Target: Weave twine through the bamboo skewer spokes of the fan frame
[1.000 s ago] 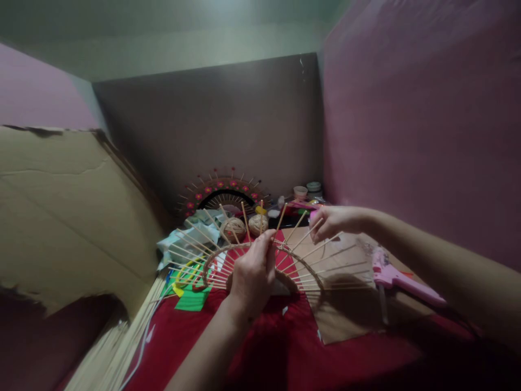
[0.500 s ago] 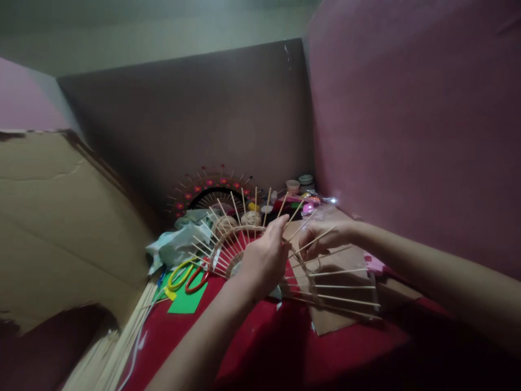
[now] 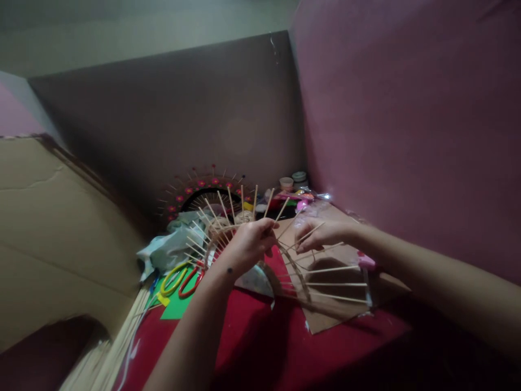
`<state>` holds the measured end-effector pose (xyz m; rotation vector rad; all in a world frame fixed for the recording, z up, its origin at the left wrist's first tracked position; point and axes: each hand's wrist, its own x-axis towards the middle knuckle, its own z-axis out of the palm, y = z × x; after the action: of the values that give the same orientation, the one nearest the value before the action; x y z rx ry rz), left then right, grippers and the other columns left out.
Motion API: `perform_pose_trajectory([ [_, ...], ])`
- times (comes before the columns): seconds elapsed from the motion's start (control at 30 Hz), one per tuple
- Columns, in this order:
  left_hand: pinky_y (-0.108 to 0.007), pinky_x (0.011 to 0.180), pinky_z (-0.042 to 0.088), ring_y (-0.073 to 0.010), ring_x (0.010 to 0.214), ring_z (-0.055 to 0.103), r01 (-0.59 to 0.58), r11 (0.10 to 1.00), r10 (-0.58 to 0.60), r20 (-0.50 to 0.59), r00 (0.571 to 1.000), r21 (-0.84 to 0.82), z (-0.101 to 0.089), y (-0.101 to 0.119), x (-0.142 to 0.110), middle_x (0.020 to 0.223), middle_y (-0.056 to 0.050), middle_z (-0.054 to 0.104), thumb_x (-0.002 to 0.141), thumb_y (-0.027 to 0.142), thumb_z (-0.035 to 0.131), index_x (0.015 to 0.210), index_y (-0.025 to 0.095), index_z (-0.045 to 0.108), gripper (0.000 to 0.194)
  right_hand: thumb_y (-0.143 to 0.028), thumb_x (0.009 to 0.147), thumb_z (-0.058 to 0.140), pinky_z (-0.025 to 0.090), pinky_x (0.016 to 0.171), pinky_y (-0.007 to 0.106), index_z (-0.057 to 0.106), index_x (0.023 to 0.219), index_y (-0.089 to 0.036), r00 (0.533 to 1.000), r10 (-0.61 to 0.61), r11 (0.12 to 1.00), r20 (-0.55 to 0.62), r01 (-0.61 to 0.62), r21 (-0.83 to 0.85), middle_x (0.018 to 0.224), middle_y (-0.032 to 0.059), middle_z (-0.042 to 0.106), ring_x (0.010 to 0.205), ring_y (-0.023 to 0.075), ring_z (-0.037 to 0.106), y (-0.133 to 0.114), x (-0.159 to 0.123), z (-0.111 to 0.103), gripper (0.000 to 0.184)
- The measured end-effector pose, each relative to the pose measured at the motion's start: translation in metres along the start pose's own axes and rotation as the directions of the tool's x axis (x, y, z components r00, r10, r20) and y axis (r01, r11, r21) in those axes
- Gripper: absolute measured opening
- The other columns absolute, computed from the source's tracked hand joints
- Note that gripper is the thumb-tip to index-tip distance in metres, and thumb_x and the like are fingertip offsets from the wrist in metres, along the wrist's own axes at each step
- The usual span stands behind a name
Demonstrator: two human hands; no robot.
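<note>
A half-round fan of thin wooden sticks (image 3: 337, 284) stands out over the table, with a band of brown twine (image 3: 300, 275) woven through the sticks. My left hand (image 3: 253, 241) is closed on the upper part of this frame, its thumb and fingers at one stick near the band. To the right, my right hand (image 3: 317, 234) has its fingers pinched together beside another stick. A thin loose strand of twine runs close below those fingers; what exactly they grip is hard to make out. Part of the band is hidden behind my left hand.
Behind stand a flower-trimmed stick piece (image 3: 201, 187) and balls of twine (image 3: 244, 217). Yellow-handled scissors (image 3: 173, 279) and red-handled scissors (image 3: 190, 281) lie on green paper (image 3: 176, 309). Brown cardboard (image 3: 325, 317) lies on the red cloth (image 3: 252, 336). Pink walls rise at right.
My left hand has turned and its fingers have closed around a stick near the band. My right hand stays at the right side, fingers pinched. The view has shifted slightly.
</note>
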<state>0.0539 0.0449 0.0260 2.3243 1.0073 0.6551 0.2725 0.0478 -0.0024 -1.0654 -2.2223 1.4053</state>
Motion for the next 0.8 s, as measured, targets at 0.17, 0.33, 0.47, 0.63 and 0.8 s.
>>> perform_pose_trajectory([
  [0.17, -0.017, 0.046, 0.041, -0.0081, 0.049, 0.055, -0.002, 1.000, 0.003, -0.163, 0.987, 0.004, -0.009, 0.010, -0.002, 0.058, 0.003, 0.057, 0.071, 0.013, 0.050, 0.077, 0.018, 0.057, 0.010, -0.043, 0.071, 0.065, 0.035, 0.045, 0.020, 0.068, 0.089, -0.014, 0.988, -0.036, 0.999, -0.149, 0.034, -0.016, 0.061, 0.0002, 0.057, 0.051, 0.0075, 0.048, -0.001, -0.008, -0.006, 0.034],
  [0.33, -0.017, 0.049, 0.040, -0.0080, 0.050, 0.055, -0.013, 0.999, 0.025, -0.240, 0.970, 0.052, -0.008, 0.008, -0.002, 0.056, 0.004, 0.057, 0.071, 0.014, 0.051, 0.073, 0.019, 0.057, 0.008, -0.037, 0.065, 0.071, 0.043, 0.055, 0.023, 0.070, 0.080, -0.013, 0.952, -0.094, 0.993, -0.293, 0.110, 0.037, 0.066, 0.0026, 0.062, 0.058, 0.0094, 0.053, -0.007, -0.021, -0.021, 0.028],
  [0.47, -0.017, 0.048, 0.039, -0.0079, 0.050, 0.053, -0.021, 0.999, 0.026, -0.248, 0.968, 0.025, -0.008, 0.008, -0.003, 0.056, 0.004, 0.057, 0.070, 0.015, 0.051, 0.072, 0.019, 0.058, 0.008, -0.035, 0.062, 0.073, 0.046, 0.065, 0.028, 0.071, 0.077, -0.014, 0.942, -0.085, 0.993, -0.324, 0.108, 0.056, 0.070, 0.0035, 0.065, 0.065, 0.0119, 0.055, -0.015, -0.035, -0.031, 0.026],
  [0.63, -0.017, 0.047, 0.039, -0.0081, 0.049, 0.053, 0.002, 1.000, 0.003, -0.262, 0.965, 0.018, -0.007, 0.006, -0.002, 0.056, 0.003, 0.059, 0.070, 0.017, 0.051, 0.070, 0.019, 0.058, 0.007, -0.035, 0.065, 0.070, 0.043, 0.066, 0.029, 0.070, 0.078, -0.015, 0.895, -0.121, 0.991, -0.429, 0.135, 0.002, 0.071, 0.0038, 0.064, 0.067, 0.0133, 0.054, -0.028, -0.045, -0.030, 0.025],
  [0.8, -0.017, 0.047, 0.041, -0.0086, 0.049, 0.055, 0.007, 1.000, -0.009, -0.258, 0.966, -0.010, -0.006, 0.006, -0.002, 0.055, 0.003, 0.059, 0.070, 0.016, 0.050, 0.070, 0.018, 0.058, 0.008, -0.031, 0.066, 0.069, 0.041, 0.068, 0.028, 0.064, 0.073, -0.016, 0.850, -0.136, 0.978, -0.509, 0.196, 0.065, 0.069, 0.0015, 0.061, 0.068, 0.0130, 0.053, -0.039, -0.044, -0.029, 0.017],
])
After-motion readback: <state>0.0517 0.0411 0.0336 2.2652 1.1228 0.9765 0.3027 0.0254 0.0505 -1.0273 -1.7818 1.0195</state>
